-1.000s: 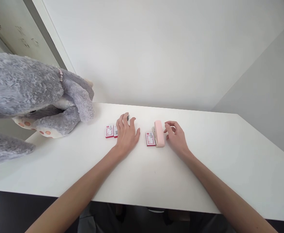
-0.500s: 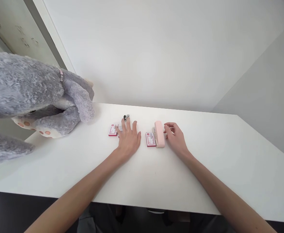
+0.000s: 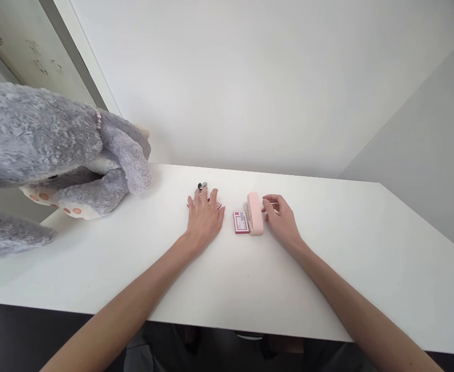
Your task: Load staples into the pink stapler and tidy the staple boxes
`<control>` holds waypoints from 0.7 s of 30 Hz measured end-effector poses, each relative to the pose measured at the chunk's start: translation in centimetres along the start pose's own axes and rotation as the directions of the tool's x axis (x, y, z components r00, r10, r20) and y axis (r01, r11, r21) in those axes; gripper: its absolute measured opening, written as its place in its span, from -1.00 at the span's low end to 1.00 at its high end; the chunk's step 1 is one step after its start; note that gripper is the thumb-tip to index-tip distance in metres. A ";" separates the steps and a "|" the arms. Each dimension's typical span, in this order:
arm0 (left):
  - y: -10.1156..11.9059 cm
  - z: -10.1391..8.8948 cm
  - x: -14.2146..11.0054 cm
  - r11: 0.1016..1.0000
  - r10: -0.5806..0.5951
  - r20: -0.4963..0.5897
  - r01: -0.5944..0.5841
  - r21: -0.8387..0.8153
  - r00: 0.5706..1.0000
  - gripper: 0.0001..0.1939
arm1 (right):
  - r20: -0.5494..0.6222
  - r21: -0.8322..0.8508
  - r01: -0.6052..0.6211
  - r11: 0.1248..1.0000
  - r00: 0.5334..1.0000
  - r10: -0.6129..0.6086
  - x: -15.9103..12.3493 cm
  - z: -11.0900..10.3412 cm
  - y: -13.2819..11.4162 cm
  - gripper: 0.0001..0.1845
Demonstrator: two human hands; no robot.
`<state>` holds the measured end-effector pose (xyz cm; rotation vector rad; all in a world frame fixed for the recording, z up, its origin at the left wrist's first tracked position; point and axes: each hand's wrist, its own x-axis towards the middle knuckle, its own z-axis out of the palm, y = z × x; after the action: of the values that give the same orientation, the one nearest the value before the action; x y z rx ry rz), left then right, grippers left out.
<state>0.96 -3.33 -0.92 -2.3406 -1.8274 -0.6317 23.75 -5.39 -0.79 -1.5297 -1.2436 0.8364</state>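
Observation:
My left hand (image 3: 204, 219) lies flat on the white table (image 3: 327, 268), fingers spread over small red-and-white boxes (image 3: 216, 203) whose edges peek out at the fingertips. A small dark metal object (image 3: 202, 186) sits just beyond the fingers. A pink stapler (image 3: 254, 212) lies in the middle with another red-and-white box (image 3: 240, 222) against its left side. My right hand (image 3: 281, 217) rests just right of the stapler, fingers curled near its far end; whether they pinch anything is unclear.
A large grey plush toy (image 3: 56, 155) with pink paw pads fills the table's left end. White walls stand behind and to the right. The table's front edge runs along the bottom, with dark space below.
My left hand slid the small boxes to the right, toward the stapler, and now covers them. The dark metal object came into view. My right hand stayed put.

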 end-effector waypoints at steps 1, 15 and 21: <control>0.0 0.0 0.0 1.000 0.002 0.008 -0.002 -0.009 1.000 -0.53 | -0.001 -0.002 0.002 1.000 1.000 -0.002 0.0 0.0 0.0 -0.61; 0.5 -0.7 0.0 0.997 0.035 0.011 -0.034 -0.069 0.999 -0.56 | 0.016 -0.004 -0.002 1.000 1.000 0.002 0.1 0.0 0.1 -0.60; 0.9 -0.9 -0.1 0.990 0.057 0.009 -0.055 -0.131 0.998 -0.60 | 0.021 -0.003 0.008 1.000 1.000 -0.008 0.1 0.0 0.2 -0.59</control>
<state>1.58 -3.93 -0.02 -2.4738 -1.7695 -0.7521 23.84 -5.24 -1.02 -1.5213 -1.2660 0.8473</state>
